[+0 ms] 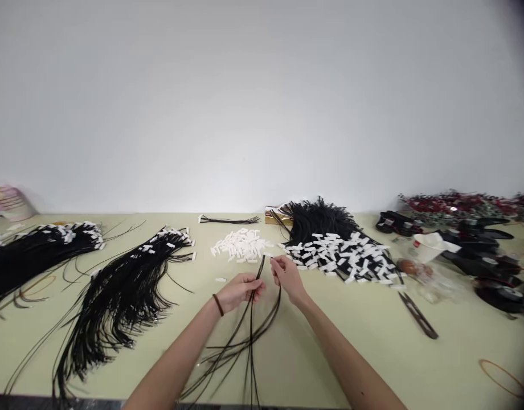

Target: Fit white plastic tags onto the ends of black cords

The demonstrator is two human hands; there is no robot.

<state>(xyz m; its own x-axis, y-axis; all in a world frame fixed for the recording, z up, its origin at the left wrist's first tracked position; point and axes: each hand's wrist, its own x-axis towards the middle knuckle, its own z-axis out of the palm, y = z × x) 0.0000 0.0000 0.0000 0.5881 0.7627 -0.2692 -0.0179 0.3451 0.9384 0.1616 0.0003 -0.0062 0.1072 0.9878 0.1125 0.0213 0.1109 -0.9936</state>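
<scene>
Black wires (250,330) hang from my left hand (244,290), whose fingers are closed round them near their upper ends. Close on its right, my right hand (284,275) pinches the end of a wire at the fingertips, with more black strands curving down below it. The exact wire ends between the two hands are too small to tell. Just behind the hands lies a heap of small white connectors (242,245). A large bundle of black wires with white connectors (347,256) lies to the right of that heap.
Two long bundles of black wires (117,307) spread over the left of the table (313,364). Snips (418,316), a white cup (428,246), a plastic bag and dark parts lie right. An orange rubber band (501,377) is at the front right. A wall stands behind.
</scene>
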